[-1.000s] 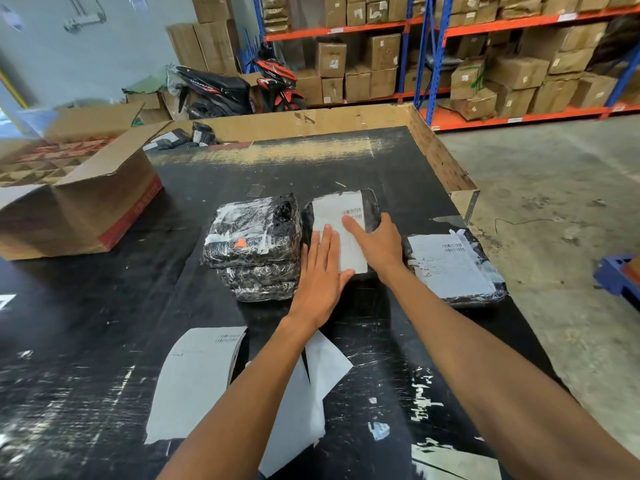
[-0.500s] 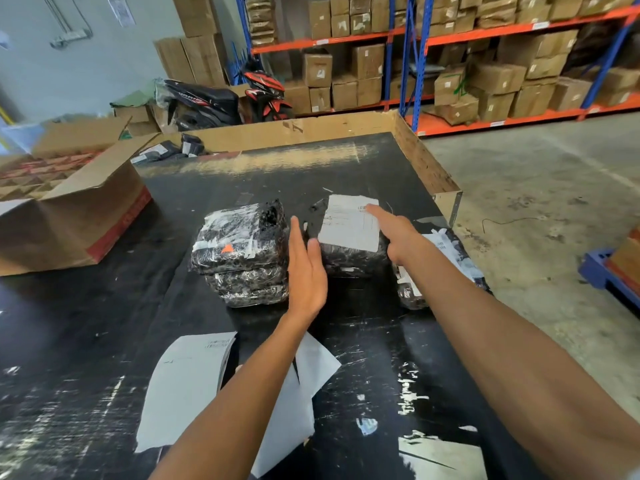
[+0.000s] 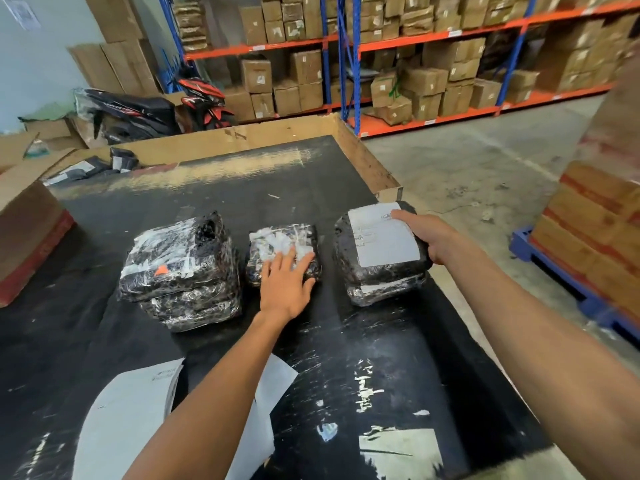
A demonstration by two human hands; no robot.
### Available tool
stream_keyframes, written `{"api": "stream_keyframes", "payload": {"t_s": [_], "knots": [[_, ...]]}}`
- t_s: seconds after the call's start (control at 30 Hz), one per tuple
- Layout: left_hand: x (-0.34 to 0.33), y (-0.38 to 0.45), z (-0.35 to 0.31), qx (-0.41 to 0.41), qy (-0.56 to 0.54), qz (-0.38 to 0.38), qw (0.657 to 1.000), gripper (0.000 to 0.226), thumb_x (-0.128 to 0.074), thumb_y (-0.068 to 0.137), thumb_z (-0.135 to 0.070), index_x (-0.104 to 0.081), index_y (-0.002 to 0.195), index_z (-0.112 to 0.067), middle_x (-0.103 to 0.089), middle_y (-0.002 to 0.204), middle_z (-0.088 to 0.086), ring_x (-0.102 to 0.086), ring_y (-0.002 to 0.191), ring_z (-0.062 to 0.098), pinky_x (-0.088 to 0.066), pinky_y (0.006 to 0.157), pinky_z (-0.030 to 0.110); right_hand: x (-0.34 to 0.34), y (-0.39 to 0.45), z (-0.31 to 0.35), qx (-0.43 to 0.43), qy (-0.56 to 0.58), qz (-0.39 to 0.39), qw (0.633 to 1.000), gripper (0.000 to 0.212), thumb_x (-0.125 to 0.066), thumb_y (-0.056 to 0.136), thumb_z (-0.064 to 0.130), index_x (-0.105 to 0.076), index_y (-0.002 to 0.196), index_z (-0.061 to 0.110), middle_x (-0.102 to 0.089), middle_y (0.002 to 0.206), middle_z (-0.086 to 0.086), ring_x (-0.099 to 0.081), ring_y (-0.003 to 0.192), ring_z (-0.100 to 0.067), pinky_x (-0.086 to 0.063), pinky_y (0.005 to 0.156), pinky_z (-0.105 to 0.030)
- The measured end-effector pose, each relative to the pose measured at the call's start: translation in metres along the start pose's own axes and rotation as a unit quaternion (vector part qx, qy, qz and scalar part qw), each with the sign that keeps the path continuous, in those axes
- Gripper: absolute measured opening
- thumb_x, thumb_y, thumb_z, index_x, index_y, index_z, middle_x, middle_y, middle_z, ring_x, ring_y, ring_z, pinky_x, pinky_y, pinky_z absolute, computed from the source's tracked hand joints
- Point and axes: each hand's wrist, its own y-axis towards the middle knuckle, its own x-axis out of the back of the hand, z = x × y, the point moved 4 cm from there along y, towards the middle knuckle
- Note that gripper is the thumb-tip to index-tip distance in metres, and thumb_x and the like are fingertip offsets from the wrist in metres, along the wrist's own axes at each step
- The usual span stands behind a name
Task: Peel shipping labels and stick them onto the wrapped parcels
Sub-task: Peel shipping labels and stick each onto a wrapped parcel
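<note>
Black tabletop point(image 3: 381, 358), scuffed w/ white marks, raised cardboard edge along far and right sides. Three plastic-wrapped parcels sit in a row across the middle. Left: a stack of parcels point(image 3: 180, 271), a small orange mark on the top one. Middle: small parcel point(image 3: 282, 249), top covered in torn white paper bits. Right: labelled parcel point(image 3: 377, 258) w/ a white shipping label point(image 3: 382, 237) stuck flat on top, sitting at the tabletop's right edge; looks like a second parcel lies under it, but the wrap is too shiny to be sure. Left hand point(image 3: 285, 284) lies flat on the near half of the small parcel, fingers straight and spread, grip released, grasping nothing. Right hand point(image 3: 427, 237) is on the far-right corner of the labelled parcel, thumb on the label's far edge, fingers curled round the right side, so its grip is grasping that parcel. Near-left on the tabletop: loose white sheets point(image 3: 128, 417), partly under the left forearm; can't read the print. Another pale scrap point(image 3: 401, 452) near centre-right. Far left: open cardboard box point(image 3: 27, 216) w/ red tape. Beyond the tabletop: parked scooter point(image 3: 145, 109), blue-and-orange shelves point(image 3: 433, 36) full of cartons, and at right a blue pallet point(image 3: 568, 275) carrying brown boxes on the concrete floor.
</note>
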Motion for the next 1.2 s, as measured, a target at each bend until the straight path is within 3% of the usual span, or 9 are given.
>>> {"api": "stream_keyframes", "payload": {"t_s": [0.13,0.27,0.37,0.57,0.7,0.83,1.0,1.1,1.2], "knots": [[0.01,-0.005,-0.009,-0.029,0.022,-0.039,0.999,0.05,-0.047,0.099,-0.052,-0.038,0.147,-0.04,-0.039,0.157,0.003,-0.036,0.141,0.031,-0.028,0.112,0.048,-0.008,0.003,0.003,-0.005,-0.017,-0.001,1.0,0.047,-0.076,0.084,0.044,-0.07,0.11,0.005,-0.078,0.098,-0.011,-0.075,0.086,-0.03,-0.06,0.078,-0.041],[0.016,-0.012,-0.016,-0.049,0.028,-0.055,0.997,0.05,-0.051,0.094,-0.059,-0.046,0.141,-0.042,-0.05,0.144,0.002,-0.044,0.129,0.029,-0.035,0.103,0.045,-0.013,0.011,0.002,0.017,-0.134,-0.03,0.99,0.086,-0.069,0.064,0.069,-0.065,0.121,0.005,-0.072,0.111,-0.009,-0.069,0.1,-0.034,-0.057,0.092,-0.045],[0.018,-0.014,-0.017,-0.056,0.017,-0.05,0.997,0.05,-0.052,0.091,-0.062,-0.048,0.137,-0.044,-0.051,0.136,0.0,-0.045,0.123,0.026,-0.035,0.099,0.042,-0.012,0.003,0.012,0.06,-0.28,-0.068,0.956,0.071,-0.056,0.089,0.065,-0.064,0.121,0.002,-0.065,0.118,-0.014,-0.063,0.105,-0.036,-0.052,0.084,-0.038],[0.024,-0.019,-0.013,-0.09,-0.007,-0.029,0.995,0.051,-0.053,0.09,-0.063,-0.048,0.137,-0.044,-0.05,0.135,0.0,-0.043,0.125,0.025,-0.033,0.101,0.043,-0.016,0.001,0.017,0.068,-0.36,-0.115,0.923,0.057,-0.036,0.103,0.051,-0.063,0.12,0.004,-0.061,0.128,-0.021,-0.057,0.107,-0.037,-0.041,0.08,-0.036],[0.026,-0.024,-0.01,-0.097,-0.023,-0.003,0.995,0.064,-0.053,0.093,-0.059,-0.033,0.151,-0.041,-0.043,0.149,0.001,-0.037,0.135,0.026,-0.03,0.108,0.044,-0.033,-0.02,0.023,0.12,-0.443,-0.182,0.869,0.052,-0.032,0.103,0.044,-0.059,0.128,0.007,-0.057,0.136,-0.019,-0.051,0.124,-0.04,-0.04,0.099,-0.048],[0.033,-0.046,0.001,-0.11,-0.156,0.014,0.982,0.066,-0.055,0.099,-0.043,-0.026,0.157,-0.03,-0.036,0.158,0.001,-0.03,0.145,0.024,-0.027,0.118,0.044,-0.073,-0.059,0.024,0.243,-0.527,-0.203,0.789,0.042,-0.044,0.101,0.032,-0.059,0.135,0.011,-0.047,0.149,-0.015,-0.041,0.136,-0.038,-0.029,0.112,-0.049],[0.049,-0.1,0.046,-0.1,-0.297,-0.044,0.948,0.04,-0.054,0.1,-0.019,-0.055,0.139,-0.019,-0.061,0.133,-0.001,-0.055,0.125,0.015,-0.044,0.106,0.035,-0.15,-0.127,-0.003,0.371,-0.406,-0.121,0.827,0.024,-0.051,0.099,0.026,-0.072,0.109,0.018,-0.067,0.116,-0.006,-0.06,0.109,-0.029,-0.048,0.089,-0.04],[0.056,-0.13,0.095,-0.033,-0.335,-0.08,0.938,0.032,-0.053,0.095,-0.009,-0.068,0.119,-0.023,-0.074,0.102,-0.007,-0.069,0.095,0.007,-0.056,0.087,0.036,-0.199,-0.162,-0.028,0.365,-0.338,-0.028,0.867,0.019,-0.054,0.098,0.023,-0.072,0.104,0.02,-0.072,0.102,-0.002,-0.064,0.086,-0.017,-0.052,0.079,-0.032],[0.061,-0.159,0.145,0.028,-0.313,-0.087,0.946,0.035,-0.049,0.087,-0.01,-0.072,0.106,-0.028,-0.075,0.095,-0.011,-0.07,0.092,0.006,-0.058,0.082,0.037,-0.252,-0.192,-0.054,0.313,-0.319,0.091,0.89,0.017,-0.059,0.095,0.023,-0.075,0.101,0.022,-0.077,0.09,0.004,-0.068,0.074,-0.01,-0.052,0.075,-0.026]]}}
